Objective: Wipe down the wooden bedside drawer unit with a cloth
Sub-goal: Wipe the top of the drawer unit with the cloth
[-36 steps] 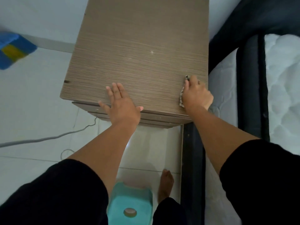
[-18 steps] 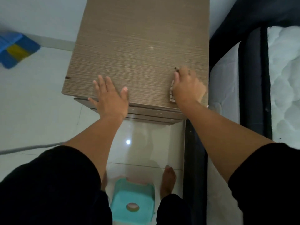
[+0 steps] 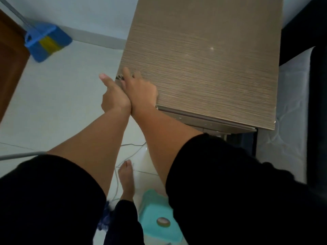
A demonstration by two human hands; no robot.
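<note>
- Head view, looking down on the wooden bedside drawer unit (image 3: 203,59), with both hands at its front left corner.
- Right hand (image 3: 140,91) pressed flat on the top near the left edge, over a cloth (image 3: 120,78) of which only a dark scrap shows beyond the fingertips; whether the fingers pinch it or just press it, cannot tell.
- Left hand (image 3: 113,94) just beside the unit's left edge, wrist against the right wrist, thumb raised, fingers hidden behind the edge; grip on anything cannot be told.
- Likely risk: cloth sliding off the left edge and dropping to the floor, since it sits right at the rim under a crowded pair of hands.
- Also possible: a missed band along the far and right side of the top, well apart from the cloth.
- Thin cable (image 3: 123,156) on the floor near the bare foot (image 3: 126,177); could snag a step.
- Top: streaked brown woodgrain with a small glint, drawer fronts just visible under the front lip.
- Room: pale tiled floor (image 3: 62,103), blue broom (image 3: 46,43) by the wall, teal stool (image 3: 159,220) below, mattress (image 3: 290,106) just beside the unit on the right.
</note>
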